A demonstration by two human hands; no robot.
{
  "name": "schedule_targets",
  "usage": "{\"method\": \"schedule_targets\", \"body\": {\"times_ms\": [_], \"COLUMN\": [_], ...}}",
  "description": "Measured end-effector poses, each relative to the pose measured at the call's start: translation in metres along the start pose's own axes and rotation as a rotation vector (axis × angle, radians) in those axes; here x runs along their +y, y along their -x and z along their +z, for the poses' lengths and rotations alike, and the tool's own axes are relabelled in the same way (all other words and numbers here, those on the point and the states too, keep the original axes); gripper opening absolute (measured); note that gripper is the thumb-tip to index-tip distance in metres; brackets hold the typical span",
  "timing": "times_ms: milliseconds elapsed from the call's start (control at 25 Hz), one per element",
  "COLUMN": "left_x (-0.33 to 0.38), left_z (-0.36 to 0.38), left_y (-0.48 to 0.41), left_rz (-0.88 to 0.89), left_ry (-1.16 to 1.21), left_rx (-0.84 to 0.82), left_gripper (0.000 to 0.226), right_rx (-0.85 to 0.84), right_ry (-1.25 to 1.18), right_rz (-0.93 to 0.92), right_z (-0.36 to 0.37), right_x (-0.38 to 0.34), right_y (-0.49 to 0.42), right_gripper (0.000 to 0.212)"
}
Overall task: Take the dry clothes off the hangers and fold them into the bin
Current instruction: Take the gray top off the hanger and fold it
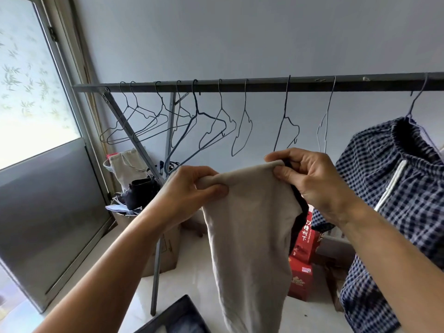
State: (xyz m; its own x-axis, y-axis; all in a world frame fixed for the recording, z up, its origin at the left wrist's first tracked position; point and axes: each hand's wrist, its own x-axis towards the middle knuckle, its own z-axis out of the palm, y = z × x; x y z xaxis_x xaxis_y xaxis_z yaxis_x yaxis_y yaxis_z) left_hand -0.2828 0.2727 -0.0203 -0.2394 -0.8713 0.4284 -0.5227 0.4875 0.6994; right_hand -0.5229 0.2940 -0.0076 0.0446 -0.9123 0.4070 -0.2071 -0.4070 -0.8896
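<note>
Both hands (192, 188) (310, 179) pinch soft beige cloth (249, 227), hanging limp.

A plain pale wall (240, 32) fills the back. At left, daylight comes through a frosted window (28, 80) with a bamboo print, above a grey panel (48, 200). Red boxes (302, 255) and a cardboard box (171, 248) stand on the pale floor (197, 280).

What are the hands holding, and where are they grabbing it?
A beige garment, held up by its top edge. The left hand pinches the left end and the right hand pinches the right end; the rest hangs down.
</note>
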Motion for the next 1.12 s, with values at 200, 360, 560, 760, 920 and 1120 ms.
{"method": "schedule_targets", "body": {"times_ms": [200,360,560,760,920,1120], "left_x": [-0.003,-0.001,0.008,0.004,0.005,0.002], "left_z": [0.003,0.018,0.028,0.031,0.029,0.019], "left_y": [0.007,0.004,0.0,-0.003,-0.007,-0.02], "left_rz": [-0.034,-0.126,-0.226,-0.235,-0.249,-0.295], "left_ry": [0.453,0.727,0.765,0.75,0.734,0.852], "left_rx": [-0.074,0.002,0.104,0.119,0.101,0.14], "left_gripper": [0.035,0.021,0.012,0.014,0.012,0.033], "right_rx": [0.067,0.123,0.01,-0.322,-0.168,0.112], "right_ry": [0.029,-0.043,-0.234,-0.374,-0.366,-0.35], "right_rz": [-0.023,-0.03,0.082,0.271,0.36,0.375], "right_z": [-0.004,0.0,-0.007,-0.004,0.006,0.02], "right_x": [0.0,0.001,0.031,0.052,0.047,0.02], "right_y": [-0.002,-0.009,-0.005,0.023,0.021,0.002], "right_gripper": [0.012,0.014,0.101,0.095,0.061,0.008]}}
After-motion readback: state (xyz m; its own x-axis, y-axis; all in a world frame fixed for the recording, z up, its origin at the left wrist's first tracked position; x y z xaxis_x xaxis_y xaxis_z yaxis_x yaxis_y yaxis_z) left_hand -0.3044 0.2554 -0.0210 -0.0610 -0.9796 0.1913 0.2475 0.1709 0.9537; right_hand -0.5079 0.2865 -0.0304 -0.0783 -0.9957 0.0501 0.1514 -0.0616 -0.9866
